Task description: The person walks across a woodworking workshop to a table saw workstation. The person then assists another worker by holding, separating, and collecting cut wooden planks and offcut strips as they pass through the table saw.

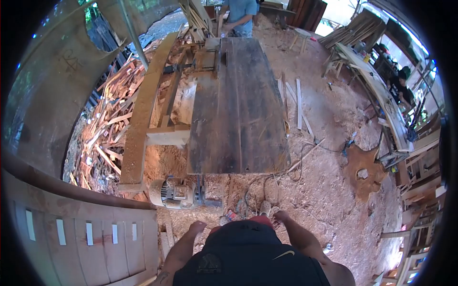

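Observation:
My left hand (197, 227) hangs at my left side, beyond the near edge of a long wooden saw table. Low at my right side is my right hand (281, 217). Both look small from above, with the fingers mostly hidden; no held object shows in either. Ahead stands the saw table's dark, worn wooden top (238, 114), with a narrow slot near its far end. An electric motor (172, 191) sits below its near left corner, closest to my left hand. Neither hand touches the table.
At the table's far end stands a person in a blue shirt (241, 12). A long plank (145, 109) runs along the left, beside heaped offcuts (107, 128). A cable (300, 164) crosses the sawdust floor. A flat wood slab (365, 171) and a workbench (377, 90) are right.

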The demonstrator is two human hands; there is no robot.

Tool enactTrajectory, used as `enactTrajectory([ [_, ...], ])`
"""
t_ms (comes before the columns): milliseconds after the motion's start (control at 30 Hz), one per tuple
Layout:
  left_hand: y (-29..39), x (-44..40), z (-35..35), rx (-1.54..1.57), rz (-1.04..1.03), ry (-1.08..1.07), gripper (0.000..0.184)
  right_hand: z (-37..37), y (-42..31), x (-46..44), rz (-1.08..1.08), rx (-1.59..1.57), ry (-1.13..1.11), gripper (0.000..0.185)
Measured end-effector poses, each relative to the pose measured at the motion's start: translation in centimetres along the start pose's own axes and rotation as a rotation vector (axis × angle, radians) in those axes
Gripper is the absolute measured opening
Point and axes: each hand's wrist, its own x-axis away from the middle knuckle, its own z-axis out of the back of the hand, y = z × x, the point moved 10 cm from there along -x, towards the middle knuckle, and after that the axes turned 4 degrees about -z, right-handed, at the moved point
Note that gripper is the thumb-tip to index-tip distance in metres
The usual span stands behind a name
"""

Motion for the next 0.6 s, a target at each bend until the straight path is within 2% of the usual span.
enactTrajectory([
  [67, -0.3, 0.0, -0.1, -0.039, 0.016, -0.011, 0.042, 0.3, 0.0, 0.9, -0.026, -0.027, -0.011, 0.030],
  [167, -1.4, -0.4, -1.0, -0.025, 0.000, -0.073, 0.043, -1.1, -3.5, 1.9, 0.522, 0.962, 0.112, 0.026],
  [267, -1.2, 0.3, -0.8, -0.077, 0.005, -0.062, 0.043, 0.0, -0.9, 1.9, 0.134, 0.211, -0.065, 0.026],
  [333, -1.4, 0.4, -1.0, 0.012, -0.011, -0.073, 0.042, 0.5, -2.3, 3.8, 0.193, 0.272, -0.040, 0.026],
  [400, -2.3, 0.2, -1.4, 0.067, -0.011, -0.072, 0.041, 0.9, -2.6, 5.3, 0.138, 0.169, -0.037, 0.029],
  [467, -2.7, -0.2, -1.4, 0.086, 0.005, -0.058, 0.041, 1.0, -2.1, 6.6, -0.030, -0.100, -0.052, 0.036],
  [567, -2.0, 0.0, -0.9, 0.036, -0.005, -0.046, 0.039, -0.1, 0.1, 1.5, 0.005, 0.101, -0.058, 0.035],
  [600, -2.1, -0.4, -0.9, 0.023, -0.013, -0.036, 0.039, 0.2, -1.2, 1.7, 0.164, 0.364, -0.011, 0.034],
])
